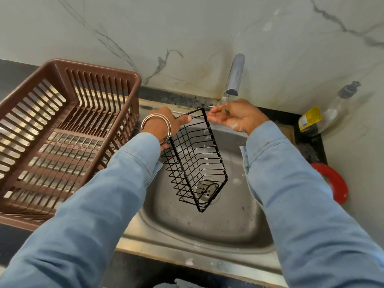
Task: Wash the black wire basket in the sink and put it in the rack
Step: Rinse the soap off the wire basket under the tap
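A black wire basket [197, 161] hangs tilted over the steel sink [207, 221], with soap suds on its wires. My left hand [164, 123] grips its upper end, thumb over the top wire. My right hand [234, 116] is beside the basket's top right corner, under the chrome tap [234, 75], soapy, palm up with fingers relaxed and holding nothing. The brown plastic rack [68, 129] stands on the counter to the left of the sink and has nothing in it.
A clear soap dispenser bottle with a yellow label [324, 117] lies at the back right corner. A red round object [334, 181] sits at the sink's right edge. The marble wall rises right behind the tap. The drain [205, 188] shows through the basket.
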Available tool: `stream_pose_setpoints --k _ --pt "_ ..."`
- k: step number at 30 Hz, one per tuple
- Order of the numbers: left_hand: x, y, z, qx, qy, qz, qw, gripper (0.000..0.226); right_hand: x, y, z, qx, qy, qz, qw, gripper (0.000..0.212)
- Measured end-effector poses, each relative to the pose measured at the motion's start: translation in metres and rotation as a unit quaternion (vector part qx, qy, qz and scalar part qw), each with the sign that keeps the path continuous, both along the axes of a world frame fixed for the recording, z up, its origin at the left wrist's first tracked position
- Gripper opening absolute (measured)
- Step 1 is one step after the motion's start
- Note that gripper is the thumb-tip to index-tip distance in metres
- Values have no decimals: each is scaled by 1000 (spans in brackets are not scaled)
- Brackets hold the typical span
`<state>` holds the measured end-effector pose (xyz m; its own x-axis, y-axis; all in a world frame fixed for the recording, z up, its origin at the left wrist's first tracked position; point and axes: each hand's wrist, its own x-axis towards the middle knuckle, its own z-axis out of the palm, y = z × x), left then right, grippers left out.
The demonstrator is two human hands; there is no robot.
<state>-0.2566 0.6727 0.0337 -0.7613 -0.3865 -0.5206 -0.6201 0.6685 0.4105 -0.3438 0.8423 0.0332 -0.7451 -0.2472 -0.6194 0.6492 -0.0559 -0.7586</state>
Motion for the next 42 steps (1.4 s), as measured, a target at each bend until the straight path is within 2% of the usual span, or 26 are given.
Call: stream_pose_setpoints --k 2,5,9,10,12,14,16,20,23,27,31,34,37,40,42 --pt "0 1 -1 2 5 3 1000 81 1 -1 -1 5 -4 4 1000 39" --pt "-1 2 -1 -8 6 -6 1000 80 2 2 -7 86 -5 43 995 39" --pt "-1 2 2 -13 8 -5 1000 79 -4 9 -19 34 19 -14 999 37" --pt "-1 3 3 -12 7 -2 1000 78 -3 11 -24 69 40 -5 997 33" --pt "0 4 6 -11 11 8 1000 78 1 14 -38 207 118 77 968 25" --pt "1 2 10 -24 16 3 1000 77 12 16 -54 275 166 181 930 23" --pt "3 0 14 -36 26 -7 999 76 22 17 -70 270 172 238 917 24" --pt "4 -8 20 -25 61 5 998 76 31 14 -73 248 202 233 919 28" --pt "7 -16 13 33 124 46 991 83 33 15 -65 264 239 211 910 29" --pt "23 -18 -15 147 273 123 943 105 28 21 -64 265 245 153 920 26" --pt "52 13 -55 258 280 98 919 135 26 20 -64 234 226 113 939 23" --pt "56 35 -69 306 342 141 877 145 28 15 -67 235 228 105 939 24" --pt "45 40 -73 263 369 172 874 125 30 13 -71 246 228 101 937 24" --pt "36 33 -82 266 404 250 839 95 28 12 -74 251 225 98 936 22" --pt "33 32 -83 271 425 271 820 77 25 11 -66 293 271 101 911 20"
